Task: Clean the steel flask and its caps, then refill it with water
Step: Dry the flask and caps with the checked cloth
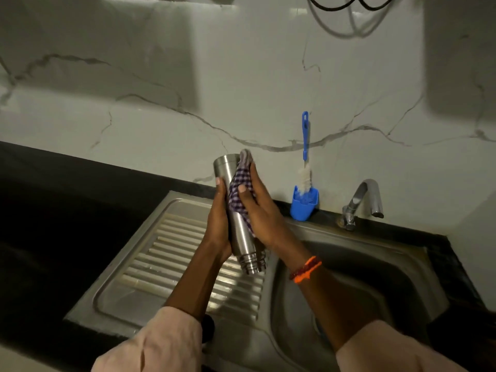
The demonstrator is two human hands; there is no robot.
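Note:
The steel flask (237, 226) is held upside down over the sink's draining board, its threaded open mouth pointing down toward me and its base up near the wall. My left hand (218, 224) grips its body from the left. My right hand (257, 210) presses a purple checked cloth (240, 187) against the flask's right side, fingers wrapped over the cloth. No caps are in view.
A ribbed steel draining board (161, 253) lies below the flask, with the sink basin (357, 277) to its right. A blue bottle brush (305, 162) stands in a blue holder (303, 206) against the marble wall. The tap (362, 200) is at the back right. Black counter surrounds the sink.

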